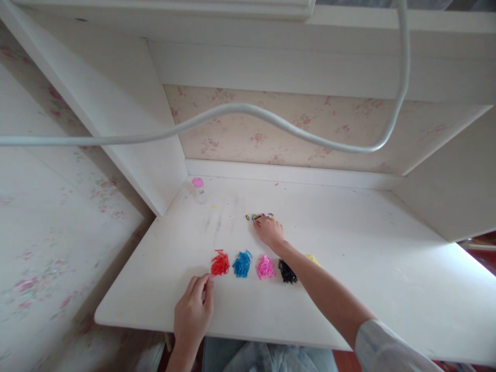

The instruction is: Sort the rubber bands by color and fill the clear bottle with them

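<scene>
My right hand [268, 231] reaches across the table to a small mixed pile of coloured rubber bands [254, 217]. Its fingers are drawn together on the bands and hide part of them; what they grip is not clear. Closer to the front edge, my left hand [194, 305] is closed with thumb and forefinger pinched, just below a heap of red rubber bands [220, 263]. Anything in that pinch is too small to name. In a row to the right lie blue bands [242, 264], pink bands [265, 267], black bands [287, 272] and yellow bands [312, 259], the last partly behind my right forearm.
A clear jar with a pink lid [198, 183] stands at the back left of the white table [368, 299]. A few stray bits lie near the back. A thick white cable [240, 108] crosses the view above, and side panels [127, 119] enclose the table.
</scene>
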`<state>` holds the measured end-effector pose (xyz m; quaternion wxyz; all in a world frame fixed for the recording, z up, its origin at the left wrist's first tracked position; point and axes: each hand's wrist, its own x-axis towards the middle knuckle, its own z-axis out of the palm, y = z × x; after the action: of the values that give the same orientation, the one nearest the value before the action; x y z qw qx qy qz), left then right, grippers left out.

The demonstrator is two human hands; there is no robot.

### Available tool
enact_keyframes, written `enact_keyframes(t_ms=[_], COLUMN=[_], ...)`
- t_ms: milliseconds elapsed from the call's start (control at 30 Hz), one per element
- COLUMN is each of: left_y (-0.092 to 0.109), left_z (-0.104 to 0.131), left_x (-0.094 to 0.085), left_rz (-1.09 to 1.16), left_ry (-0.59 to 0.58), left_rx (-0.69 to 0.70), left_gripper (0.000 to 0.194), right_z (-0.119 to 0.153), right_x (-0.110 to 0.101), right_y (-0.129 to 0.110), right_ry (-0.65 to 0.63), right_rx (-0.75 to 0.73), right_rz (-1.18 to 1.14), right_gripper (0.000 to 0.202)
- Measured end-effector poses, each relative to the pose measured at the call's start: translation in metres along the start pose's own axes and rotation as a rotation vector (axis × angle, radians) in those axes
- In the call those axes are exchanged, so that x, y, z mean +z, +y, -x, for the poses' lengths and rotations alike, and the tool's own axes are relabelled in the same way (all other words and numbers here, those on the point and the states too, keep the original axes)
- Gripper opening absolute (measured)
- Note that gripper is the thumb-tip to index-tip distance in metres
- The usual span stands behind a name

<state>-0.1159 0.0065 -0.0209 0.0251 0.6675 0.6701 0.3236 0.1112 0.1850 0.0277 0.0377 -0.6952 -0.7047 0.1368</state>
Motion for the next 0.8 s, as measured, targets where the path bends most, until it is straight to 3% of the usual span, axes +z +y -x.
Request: enact_keyframes(t_ms=[200, 400, 700, 800], left_y=[0.001, 0.001, 0.000, 0.000], left_z=[-0.001, -0.002, -0.001, -0.001], left_x=[-0.001, -0.001, 0.000, 0.000], left_rz=[-0.002, -0.003, -0.023, -0.028], left_ry=[0.003, -0.004, -0.003, -0.011], left_rx=[0.007, 0.002, 0.009, -0.008], left_gripper=[0.021, 0.020, 0.021, 0.021], right_z=[-0.001, 0.020, 0.085, 0.093], right_x=[0.002, -0.005, -0.006, -0.007], right_y=[-0.001, 0.007, -0.007, -0.010], right_ry=[0.028, 0.034, -0.153, -0.173], right_rx=[-0.016, -0.061, -0.420, -0.449], right_rz=[-0.002, -0.022, -0.072, -0.015], right_gripper=[0.038, 0.040, 0.035, 0.034])
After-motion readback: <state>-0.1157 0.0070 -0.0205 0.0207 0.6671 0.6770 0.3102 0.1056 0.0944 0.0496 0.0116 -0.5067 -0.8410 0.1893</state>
